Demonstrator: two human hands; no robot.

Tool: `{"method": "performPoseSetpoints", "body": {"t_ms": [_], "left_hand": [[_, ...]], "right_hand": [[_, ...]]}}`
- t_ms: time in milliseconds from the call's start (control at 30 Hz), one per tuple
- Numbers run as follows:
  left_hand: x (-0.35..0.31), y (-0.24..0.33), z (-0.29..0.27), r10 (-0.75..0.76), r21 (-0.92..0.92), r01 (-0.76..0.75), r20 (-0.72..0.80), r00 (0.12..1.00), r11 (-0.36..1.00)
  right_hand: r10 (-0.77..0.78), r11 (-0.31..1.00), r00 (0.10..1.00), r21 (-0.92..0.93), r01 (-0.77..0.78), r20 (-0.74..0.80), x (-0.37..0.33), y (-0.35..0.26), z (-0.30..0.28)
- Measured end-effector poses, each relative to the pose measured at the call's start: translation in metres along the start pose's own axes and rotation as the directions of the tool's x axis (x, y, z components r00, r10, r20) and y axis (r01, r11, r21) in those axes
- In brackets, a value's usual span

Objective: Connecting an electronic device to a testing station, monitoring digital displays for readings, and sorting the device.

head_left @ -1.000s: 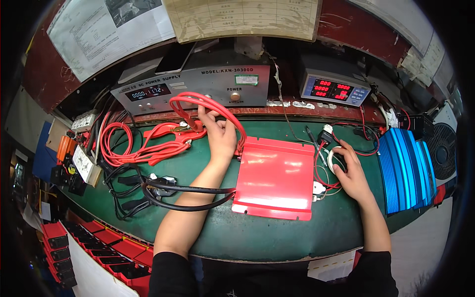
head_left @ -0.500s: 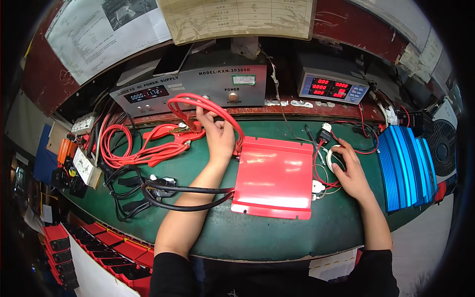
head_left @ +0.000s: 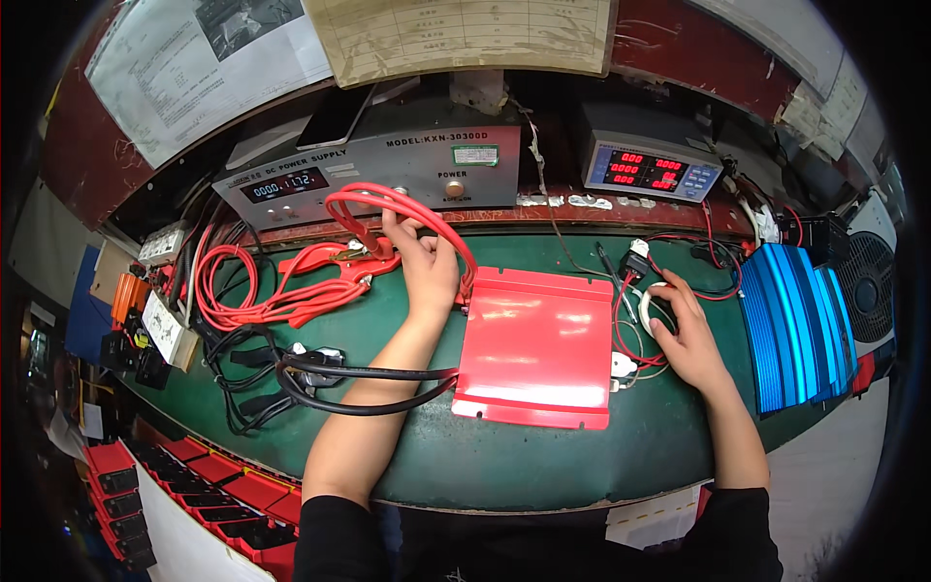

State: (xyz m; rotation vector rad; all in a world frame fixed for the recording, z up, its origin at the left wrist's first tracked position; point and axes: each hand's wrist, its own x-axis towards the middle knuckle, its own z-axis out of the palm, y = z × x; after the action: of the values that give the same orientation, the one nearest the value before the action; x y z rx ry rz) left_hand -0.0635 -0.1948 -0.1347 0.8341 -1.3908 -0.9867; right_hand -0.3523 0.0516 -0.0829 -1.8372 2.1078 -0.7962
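Observation:
A red metal box [head_left: 531,349] lies on the green bench, with thick red cables [head_left: 427,215] leaving its far left corner and black cables [head_left: 369,372] its left side. My left hand [head_left: 427,267] reaches behind the red cables to a small knob [head_left: 401,191] on the grey power supply [head_left: 388,165], fingertips closed at it and partly hidden. Right of the box, my right hand [head_left: 687,335] rests with bent fingers around a looped white cord [head_left: 646,308]. Beside it are a black-and-white connector [head_left: 635,260] and a white plug [head_left: 624,366] at the box's edge.
Red clamps [head_left: 335,281] and coiled cables lie at the left. A meter with red digits [head_left: 652,170] stands behind, and a blue finned case [head_left: 787,330] is at the right. Red cases [head_left: 208,485] are stacked at lower left. A phone [head_left: 337,116] lies on the power supply.

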Motion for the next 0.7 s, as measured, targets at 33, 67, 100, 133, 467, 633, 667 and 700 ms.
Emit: {"method": "performPoseSetpoints", "body": {"t_ms": [33,67,100,133,467,633,667,700], "left_hand": [[-0.0008,0.0007,0.0004,-0.001,0.0,0.001,0.0,1.0,1.0],[-0.0018,0.0015,0.001,-0.006,-0.005,0.006,0.0,1.0,1.0],[-0.0015,0.0034,0.0013,-0.009,-0.01,0.009,0.0,1.0,1.0],[-0.0009,0.0019,0.0008,-0.008,-0.01,0.008,0.001,1.0,1.0],[-0.0007,-0.0019,0.0008,-0.009,-0.016,0.009,-0.001,1.0,1.0],[-0.0005,-0.0001,0.0002,-0.001,-0.007,0.001,-0.009,1.0,1.0],[-0.0008,0.0009,0.0,-0.005,-0.009,0.005,-0.005,1.0,1.0],[-0.0009,0.0029,0.0008,-0.01,-0.015,0.01,0.001,1.0,1.0]], "right_hand": [[-0.004,1.0,1.0,-0.009,0.004,-0.003,-0.0005,0.0005,-0.0002],[-0.004,1.0,1.0,-0.008,0.004,-0.002,-0.0009,-0.0001,-0.0005],[-0.002,1.0,1.0,-0.005,0.002,0.002,-0.0006,-0.0012,-0.0002],[0.0,1.0,1.0,-0.002,0.0,0.007,-0.0003,-0.0019,0.0001],[0.003,1.0,1.0,-0.011,-0.003,0.002,-0.0011,-0.0022,-0.001],[0.001,1.0,1.0,-0.021,-0.001,0.004,-0.0003,-0.0035,-0.0003],[0.0,1.0,1.0,-0.019,0.0,0.006,0.0,-0.0027,0.0008],[0.001,1.0,1.0,-0.02,-0.001,0.002,-0.0005,-0.0024,0.0]]}}
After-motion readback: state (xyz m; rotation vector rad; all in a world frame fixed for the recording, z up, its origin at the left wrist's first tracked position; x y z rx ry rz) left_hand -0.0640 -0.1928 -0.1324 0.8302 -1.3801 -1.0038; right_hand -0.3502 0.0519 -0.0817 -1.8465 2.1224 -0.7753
